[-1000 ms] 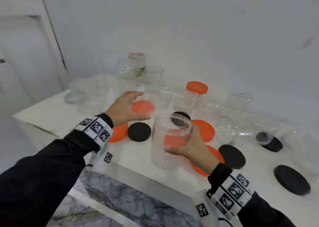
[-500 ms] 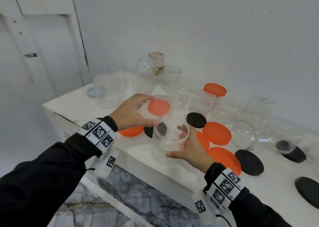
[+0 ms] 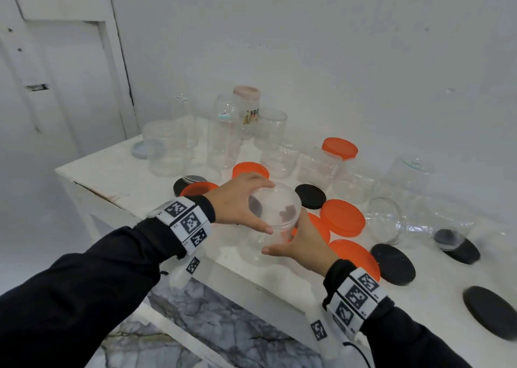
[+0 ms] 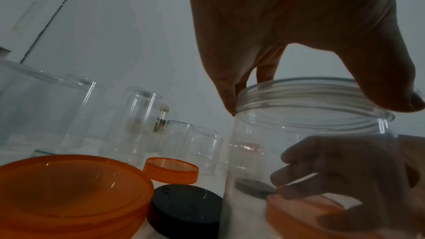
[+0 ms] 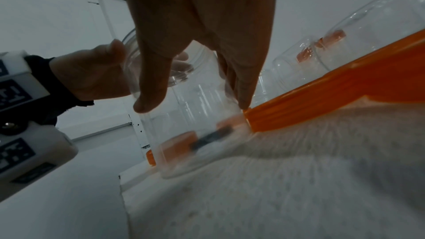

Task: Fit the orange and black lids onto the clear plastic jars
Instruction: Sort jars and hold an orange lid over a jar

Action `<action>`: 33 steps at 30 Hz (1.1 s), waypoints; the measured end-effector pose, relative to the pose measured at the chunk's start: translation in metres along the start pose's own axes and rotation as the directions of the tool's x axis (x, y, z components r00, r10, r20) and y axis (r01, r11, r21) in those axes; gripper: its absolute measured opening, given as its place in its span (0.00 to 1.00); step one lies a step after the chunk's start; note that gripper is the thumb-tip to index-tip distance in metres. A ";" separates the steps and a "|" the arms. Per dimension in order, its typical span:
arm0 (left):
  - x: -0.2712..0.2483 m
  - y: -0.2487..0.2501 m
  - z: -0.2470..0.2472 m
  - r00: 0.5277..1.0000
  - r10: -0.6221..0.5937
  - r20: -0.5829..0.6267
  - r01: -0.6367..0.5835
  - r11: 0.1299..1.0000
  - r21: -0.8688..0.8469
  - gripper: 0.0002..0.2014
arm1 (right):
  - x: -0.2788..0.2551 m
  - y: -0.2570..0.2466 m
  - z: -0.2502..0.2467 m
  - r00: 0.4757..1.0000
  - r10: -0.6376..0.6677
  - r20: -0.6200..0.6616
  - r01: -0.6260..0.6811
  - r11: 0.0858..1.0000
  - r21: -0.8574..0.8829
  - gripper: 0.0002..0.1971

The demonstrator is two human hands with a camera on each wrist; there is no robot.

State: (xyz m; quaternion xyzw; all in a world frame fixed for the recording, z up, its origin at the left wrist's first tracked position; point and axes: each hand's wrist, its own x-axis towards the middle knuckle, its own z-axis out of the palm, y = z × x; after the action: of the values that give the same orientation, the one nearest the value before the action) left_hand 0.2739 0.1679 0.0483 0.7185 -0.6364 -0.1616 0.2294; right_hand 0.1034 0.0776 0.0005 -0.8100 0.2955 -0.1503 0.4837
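Fingers (image 3: 263, 184) of the left hand (image 3: 237, 199) clasp a clear lid (image 3: 275, 206), seating it. Beneath them, right hand (image 3: 300, 246) fingers grip the jar (image 5: 188, 115), steadying it.

Plain white-walled room, likely a home or makeshift workspace, scuffed white door (image 3: 64, 68) at ten o'clock, worn white desk (image 3: 112, 169) (chipped front edge), marble-patterned floor (image 3: 212, 328) at six o'clock

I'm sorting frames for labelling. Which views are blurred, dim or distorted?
Head view: evenly lit, wide-angle bend at the edges, the held jar slightly hazy. Left wrist view: dim, the left hand backlit and dark, jar threads sharp. Right wrist view: dim, the table streaked with motion blur, the right hand in shadow.
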 end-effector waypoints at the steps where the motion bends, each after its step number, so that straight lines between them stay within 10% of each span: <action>1: 0.000 0.000 0.000 1.000 -0.004 0.003 0.004 1.000 0.001 0.45 | 0.000 0.000 0.000 1.000 0.001 0.003 -0.001 1.000 -0.004 0.49; 9: 0.001 -0.003 0.004 1.000 -0.014 0.010 0.015 0.996 -0.085 0.47 | 0.002 -0.001 -0.003 1.000 0.026 0.005 -0.026 0.999 -0.032 0.51; 18: -0.013 -0.023 0.034 0.994 -0.108 -0.010 0.085 0.831 -0.550 0.66 | 0.001 -0.043 -0.051 0.994 -0.072 0.086 0.081 0.991 -0.110 0.52; 25: -0.008 -0.022 0.050 0.989 -0.116 -0.090 0.034 0.782 -0.622 0.57 | 0.024 -0.107 -0.050 0.861 -0.062 0.504 0.412 0.664 -0.624 0.44; 33: -0.006 -0.029 0.057 0.988 -0.127 -0.085 0.050 0.793 -0.607 0.56 | 0.046 -0.121 -0.037 0.791 0.180 0.585 0.410 0.554 -0.725 0.44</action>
State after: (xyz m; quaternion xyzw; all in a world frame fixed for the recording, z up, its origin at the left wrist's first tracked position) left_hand 0.2676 0.1688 -0.0153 0.6455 -0.5022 -0.3224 0.4766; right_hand 0.1600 0.0666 0.1217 -0.9606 0.1042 0.2365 0.1026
